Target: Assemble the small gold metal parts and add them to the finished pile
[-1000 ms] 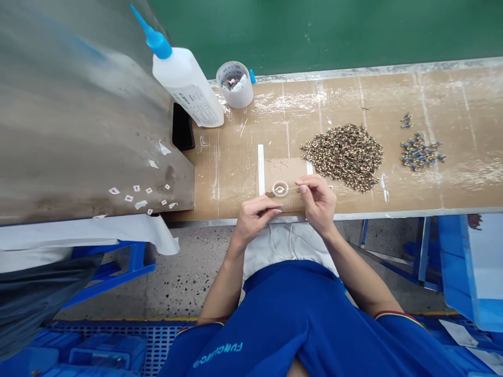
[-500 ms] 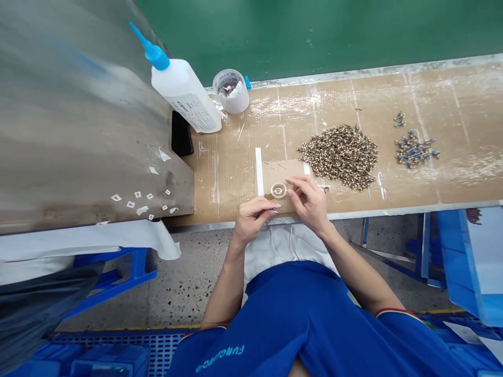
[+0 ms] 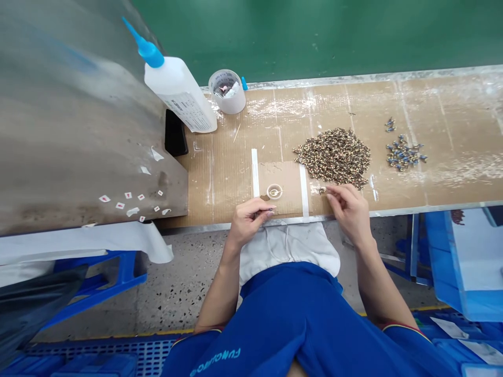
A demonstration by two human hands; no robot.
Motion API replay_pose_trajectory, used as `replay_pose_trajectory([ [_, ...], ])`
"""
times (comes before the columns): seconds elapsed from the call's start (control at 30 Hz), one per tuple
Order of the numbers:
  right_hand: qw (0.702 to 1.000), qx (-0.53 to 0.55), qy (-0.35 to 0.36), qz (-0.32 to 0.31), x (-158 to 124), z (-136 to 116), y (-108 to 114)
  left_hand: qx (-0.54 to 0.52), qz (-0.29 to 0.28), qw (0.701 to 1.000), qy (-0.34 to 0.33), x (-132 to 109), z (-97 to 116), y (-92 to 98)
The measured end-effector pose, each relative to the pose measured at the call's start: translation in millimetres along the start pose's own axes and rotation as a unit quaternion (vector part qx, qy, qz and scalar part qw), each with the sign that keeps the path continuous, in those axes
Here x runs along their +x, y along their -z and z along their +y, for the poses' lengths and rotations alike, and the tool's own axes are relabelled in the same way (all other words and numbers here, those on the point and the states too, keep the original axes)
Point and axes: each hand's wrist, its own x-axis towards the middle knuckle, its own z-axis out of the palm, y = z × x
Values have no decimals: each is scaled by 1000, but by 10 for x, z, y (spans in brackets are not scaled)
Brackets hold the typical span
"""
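Note:
My left hand is at the table's front edge, thumb and forefinger pinched on a tiny piece too small to name. Just above and right of its fingertips, a small round clear cup sits on a cardboard pad, with a thin pale stick lying in it. Further right, my right hand has its fingertips together at the lower edge of a heap of small brass-and-dark metal parts. A few loose parts lie beside those fingertips; anything between them is hidden.
A white bottle with a blue nozzle stands at the back left beside a tape roll holding scraps. A toothpick lies in front. Blue-tipped parts form a small group on the right. A metal panel borders the left.
My right hand has let go of the thin stick, leaving it in the cup, and moved right to the heap's lower edge. My left hand keeps its pinch, nearly in place.

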Motion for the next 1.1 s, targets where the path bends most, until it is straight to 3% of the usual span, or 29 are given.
replay_pose_trajectory([
  [0.1,998,-20,32,-42,27,44,-60,6,0,1000,0,-6,1,0],
  [0.4,991,-61,94,-75,137,155,-88,25,-3,1000,-2,-16,36,-16],
  [0.6,991,-87,99,-31,168,153,-145,32,-1,999,20,-43,25,-24],
  [0.73,995,-30,92,3,182,7,-142,51,-8,998,20,-35,48,-29],
  [0.9,994,104,-13,-20,74,-366,-244,75,-38,996,13,4,111,-51],
  [1.1,940,279,-182,-77,-109,-595,-575,98,-71,992,24,21,146,-63],
])
